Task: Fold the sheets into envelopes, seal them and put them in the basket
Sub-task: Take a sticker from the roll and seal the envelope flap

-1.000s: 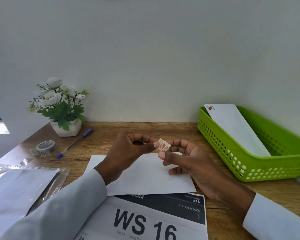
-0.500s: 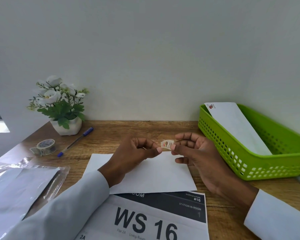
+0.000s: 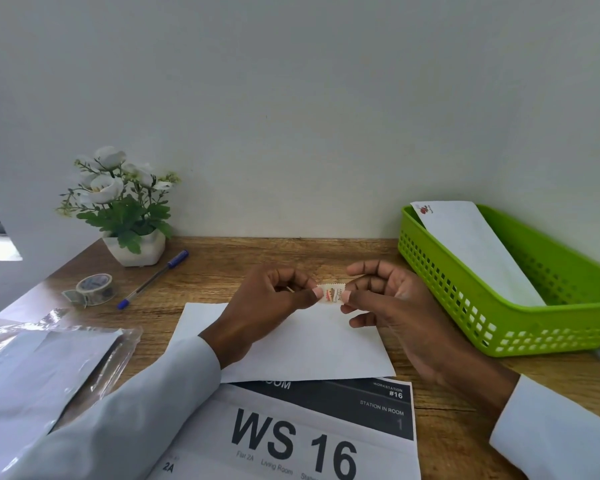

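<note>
A white envelope lies flat on the wooden desk in front of me. Just above its far edge I hold a small stamp-like sticker with a jagged border. My left hand pinches its left end and my right hand pinches its right end, thumb and forefinger closed on it. At the right stands a green plastic basket, and a white envelope with a red mark in its corner leans inside it.
A potted white-flower plant, a blue pen and a roll of tape sit at the back left. A clear plastic pack of white sheets lies at the left. A printed "WS 16" sign lies under the envelope's near edge.
The sticker has turned from tilted to level, and my right hand has shifted right and opened its lower fingers. Both hands have sunk slightly toward the envelope.
</note>
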The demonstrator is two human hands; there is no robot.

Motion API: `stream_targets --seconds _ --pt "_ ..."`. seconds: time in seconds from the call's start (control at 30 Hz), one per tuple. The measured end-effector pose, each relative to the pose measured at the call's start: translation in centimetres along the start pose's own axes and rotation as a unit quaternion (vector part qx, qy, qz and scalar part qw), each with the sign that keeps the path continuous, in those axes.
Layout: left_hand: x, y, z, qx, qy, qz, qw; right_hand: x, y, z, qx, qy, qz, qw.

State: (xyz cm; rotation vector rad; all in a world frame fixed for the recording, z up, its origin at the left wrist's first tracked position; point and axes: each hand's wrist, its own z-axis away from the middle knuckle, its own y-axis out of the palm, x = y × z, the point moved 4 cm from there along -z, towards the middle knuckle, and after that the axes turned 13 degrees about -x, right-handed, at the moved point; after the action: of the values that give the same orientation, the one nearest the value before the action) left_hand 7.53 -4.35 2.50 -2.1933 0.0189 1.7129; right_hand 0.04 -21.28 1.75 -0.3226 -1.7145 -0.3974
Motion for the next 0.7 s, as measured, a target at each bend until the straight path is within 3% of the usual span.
stream_targets --seconds 0.4,0.7 --pt "0.25 0.17 0.18 0.027 -0.097 0.077 0.992 -0.22 -0.13 -0.01 -0.001 0.009 -0.006 1.000" --pt "0.16 0.73 0.63 0.040 -0.107 0.077 0.990 0.03 -0.57 -0.38 -0.019 0.034 -0.059 0.998"
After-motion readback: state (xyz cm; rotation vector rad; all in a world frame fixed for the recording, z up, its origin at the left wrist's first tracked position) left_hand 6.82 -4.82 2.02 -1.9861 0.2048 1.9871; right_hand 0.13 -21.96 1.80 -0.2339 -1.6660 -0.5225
